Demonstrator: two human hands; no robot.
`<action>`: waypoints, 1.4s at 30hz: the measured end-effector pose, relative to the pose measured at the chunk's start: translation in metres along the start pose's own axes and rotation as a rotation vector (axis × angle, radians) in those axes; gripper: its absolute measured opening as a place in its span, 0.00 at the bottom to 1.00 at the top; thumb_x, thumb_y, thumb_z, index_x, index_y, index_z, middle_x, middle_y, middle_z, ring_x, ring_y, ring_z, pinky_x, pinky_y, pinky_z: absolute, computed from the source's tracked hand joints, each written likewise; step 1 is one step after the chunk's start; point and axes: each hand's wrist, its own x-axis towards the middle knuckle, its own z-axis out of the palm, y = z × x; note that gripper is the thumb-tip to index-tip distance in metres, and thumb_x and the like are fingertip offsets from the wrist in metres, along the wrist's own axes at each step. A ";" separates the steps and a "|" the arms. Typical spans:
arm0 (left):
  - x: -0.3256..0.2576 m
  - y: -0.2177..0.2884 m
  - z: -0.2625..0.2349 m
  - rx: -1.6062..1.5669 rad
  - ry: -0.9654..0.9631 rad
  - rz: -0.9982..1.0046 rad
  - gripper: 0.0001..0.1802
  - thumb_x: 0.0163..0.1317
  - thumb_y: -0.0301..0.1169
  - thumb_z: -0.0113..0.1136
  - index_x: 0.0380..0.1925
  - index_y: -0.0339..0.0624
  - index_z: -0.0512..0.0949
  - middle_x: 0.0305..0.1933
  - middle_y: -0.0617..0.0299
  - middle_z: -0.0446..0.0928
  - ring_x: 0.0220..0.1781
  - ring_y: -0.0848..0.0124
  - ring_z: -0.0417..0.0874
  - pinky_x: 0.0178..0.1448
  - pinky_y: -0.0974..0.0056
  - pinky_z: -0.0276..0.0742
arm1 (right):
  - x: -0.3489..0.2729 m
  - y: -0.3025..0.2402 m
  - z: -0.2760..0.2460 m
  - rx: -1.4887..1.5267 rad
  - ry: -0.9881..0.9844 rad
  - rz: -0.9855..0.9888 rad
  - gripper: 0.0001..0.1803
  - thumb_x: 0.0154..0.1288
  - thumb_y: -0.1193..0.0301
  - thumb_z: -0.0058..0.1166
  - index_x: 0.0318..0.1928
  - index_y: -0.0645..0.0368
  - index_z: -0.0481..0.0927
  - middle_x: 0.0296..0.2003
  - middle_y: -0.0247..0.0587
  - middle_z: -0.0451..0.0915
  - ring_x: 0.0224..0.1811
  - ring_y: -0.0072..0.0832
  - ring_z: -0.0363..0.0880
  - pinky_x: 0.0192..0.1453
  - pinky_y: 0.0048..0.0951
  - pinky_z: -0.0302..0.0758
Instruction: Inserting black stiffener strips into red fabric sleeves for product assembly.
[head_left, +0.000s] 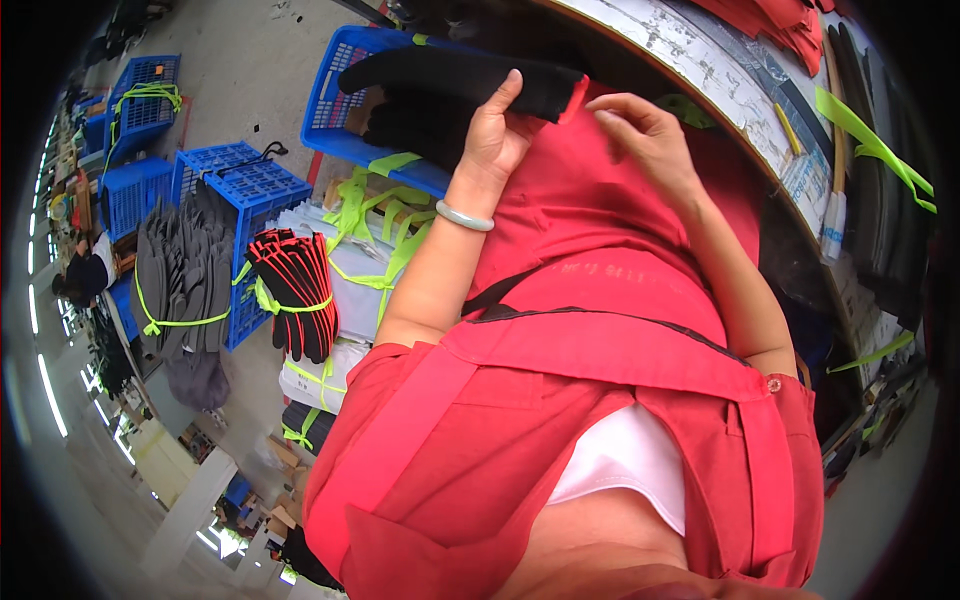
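My left hand (500,135), with a pale bangle at the wrist, holds a black glove (455,80) with a red-edged cuff. Its thumb lies over the glove near the cuff, while the other fingers are mostly hidden beneath. The glove's far end points left, over a blue crate (325,105) with more black items inside. Just right of the cuff is my right hand (645,140), its fingers loosely bent and apart. Nothing shows in it, and a small gap seems to separate it from the red edge.
A worktable (690,60) edges the upper right, with red cloth (775,25) on it. On the left stand a tied bundle of black-and-red gloves (295,290), a bundle of grey gloves (185,270) and another blue crate (255,195). Yellow-green ties (370,215) hang near my left forearm.
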 end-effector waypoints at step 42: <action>0.019 0.063 -0.050 -0.003 0.077 0.352 0.17 0.66 0.45 0.59 0.39 0.41 0.78 0.37 0.58 0.81 0.41 0.62 0.84 0.51 0.56 0.81 | -0.015 0.033 -0.003 -0.027 0.275 0.177 0.16 0.61 0.69 0.57 0.46 0.65 0.84 0.34 0.32 0.83 0.35 0.17 0.79 0.44 0.21 0.73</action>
